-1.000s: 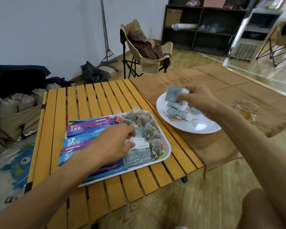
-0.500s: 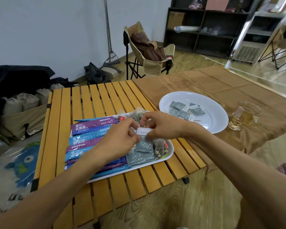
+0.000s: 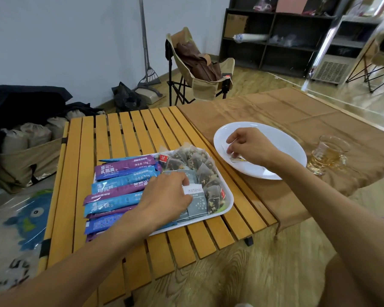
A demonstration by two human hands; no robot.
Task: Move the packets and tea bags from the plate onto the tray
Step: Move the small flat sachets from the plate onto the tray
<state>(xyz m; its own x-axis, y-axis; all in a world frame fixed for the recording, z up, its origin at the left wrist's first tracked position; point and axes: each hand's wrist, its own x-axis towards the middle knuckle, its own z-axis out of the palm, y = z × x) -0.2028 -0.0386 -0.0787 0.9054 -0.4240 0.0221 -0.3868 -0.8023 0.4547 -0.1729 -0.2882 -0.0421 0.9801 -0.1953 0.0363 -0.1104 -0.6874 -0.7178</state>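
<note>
A white tray [image 3: 227, 207] on the slatted wooden table holds purple and blue stick packets [image 3: 124, 167], pyramid tea bags [image 3: 195, 161] and flat grey packets [image 3: 197, 206]. My left hand [image 3: 164, 198] lies palm down on the tray, its fingertips pressing on the grey packets beside a white-labelled one [image 3: 194, 190]. To the right, a white plate [image 3: 282, 145] sits on the brown cloth. My right hand [image 3: 250, 147] is over the plate with fingers curled down onto the small packets there. Those packets are almost wholly hidden under the hand.
A glass cup of tea [image 3: 327, 154] stands just right of the plate on the brown cloth [image 3: 275, 111]. The wooden table [image 3: 124, 131] has bare slats behind the tray. A folding chair [image 3: 199, 69], shelves and bags stand on the floor beyond.
My right hand left the grey packet on the tray and moved right, back over the plate. My left hand stayed on the tray's grey packets.
</note>
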